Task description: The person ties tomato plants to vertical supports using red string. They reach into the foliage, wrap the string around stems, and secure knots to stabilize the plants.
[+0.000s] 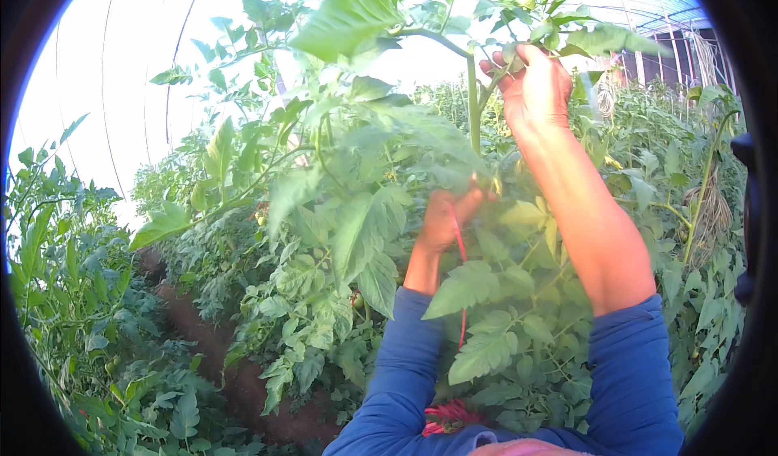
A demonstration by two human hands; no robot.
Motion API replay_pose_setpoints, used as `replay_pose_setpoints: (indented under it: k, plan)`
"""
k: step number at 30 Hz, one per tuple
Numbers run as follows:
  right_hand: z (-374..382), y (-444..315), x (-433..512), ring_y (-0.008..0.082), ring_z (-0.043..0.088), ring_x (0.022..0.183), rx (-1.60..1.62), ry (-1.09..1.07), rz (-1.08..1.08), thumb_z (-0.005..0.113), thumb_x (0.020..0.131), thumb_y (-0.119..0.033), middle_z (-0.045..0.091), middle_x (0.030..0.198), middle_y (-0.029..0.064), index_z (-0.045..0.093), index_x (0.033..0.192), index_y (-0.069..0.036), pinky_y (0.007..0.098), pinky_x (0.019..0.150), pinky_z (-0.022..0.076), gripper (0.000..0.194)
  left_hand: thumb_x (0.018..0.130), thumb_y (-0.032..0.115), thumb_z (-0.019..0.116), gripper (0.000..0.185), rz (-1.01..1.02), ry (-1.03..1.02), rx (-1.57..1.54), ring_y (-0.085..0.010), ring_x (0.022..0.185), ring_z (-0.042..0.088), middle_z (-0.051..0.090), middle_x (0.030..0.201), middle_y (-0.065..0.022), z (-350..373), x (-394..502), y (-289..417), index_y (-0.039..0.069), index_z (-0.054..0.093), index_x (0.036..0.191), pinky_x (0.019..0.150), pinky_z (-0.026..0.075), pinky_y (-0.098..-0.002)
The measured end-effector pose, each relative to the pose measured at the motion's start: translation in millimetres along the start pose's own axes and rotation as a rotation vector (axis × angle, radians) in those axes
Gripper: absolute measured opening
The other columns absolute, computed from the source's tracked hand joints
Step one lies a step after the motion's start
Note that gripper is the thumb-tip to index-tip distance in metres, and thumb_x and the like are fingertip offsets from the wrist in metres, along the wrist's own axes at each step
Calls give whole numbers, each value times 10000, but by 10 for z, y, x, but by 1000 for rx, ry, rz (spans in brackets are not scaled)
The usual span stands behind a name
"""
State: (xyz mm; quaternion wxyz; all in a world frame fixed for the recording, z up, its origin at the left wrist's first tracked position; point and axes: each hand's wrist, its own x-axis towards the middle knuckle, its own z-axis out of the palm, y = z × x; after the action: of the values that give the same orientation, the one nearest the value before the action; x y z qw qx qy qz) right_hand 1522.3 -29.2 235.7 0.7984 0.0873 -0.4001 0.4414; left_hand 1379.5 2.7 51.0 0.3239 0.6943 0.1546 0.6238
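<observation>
My right hand (538, 88) is raised high, its fingers and thumb closed around a leafy side shoot (491, 89) near the top of a tomato plant. The plant's main stem (473, 106) stands just left of that hand. Lower down, my left hand (448, 216) is curled among the leaves with a red string (460, 243) running down from it. Leaves and blur partly hide the fingers there. The string passes behind a tomato leaf (468, 289) and shows again below. A bundle of red strings (450, 416) lies at my front.
Dense tomato plants (304, 298) surround me, some with small green fruit. A bare soil path (200, 334) runs down the left between rows. Hanks of pale twine (708, 213) hang at the right. Greenhouse film and ribs (146, 61) arch behind the plants.
</observation>
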Motion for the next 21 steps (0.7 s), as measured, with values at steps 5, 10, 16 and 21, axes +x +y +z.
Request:
replay_pose_setpoints:
  k: [5,10,16,21]
  plan:
    - [-14,41,-116,277,648,771,57,-53,-219,522,962,-2,570,1018,134,478,1159,-10,445,649,619,203,976,361,692,371,-73,24,0,-38,497,299,472,602,71,56,8,-28,6,769,1050,483,187,-244]
    - [19,142,70,273,604,751,127,58,23,468,936,-31,520,973,174,412,1070,2,483,606,627,149,956,384,711,410,-56,100,93,-33,462,332,450,585,73,-32,-4,4,-18,753,1024,438,202,-234]
    - [-41,1,-2,263,589,814,65,159,86,419,968,-70,546,985,173,468,1063,35,552,716,599,150,975,304,695,322,16,1,-32,-33,466,321,467,602,63,-82,31,-38,-13,738,1008,441,195,-236]
    - [219,193,-117,213,652,675,-637,-349,-607,496,947,-91,627,695,78,589,846,27,371,617,520,181,982,354,681,361,-106,109,-21,-46,490,291,393,586,102,-70,13,-84,7,759,1039,484,191,-247]
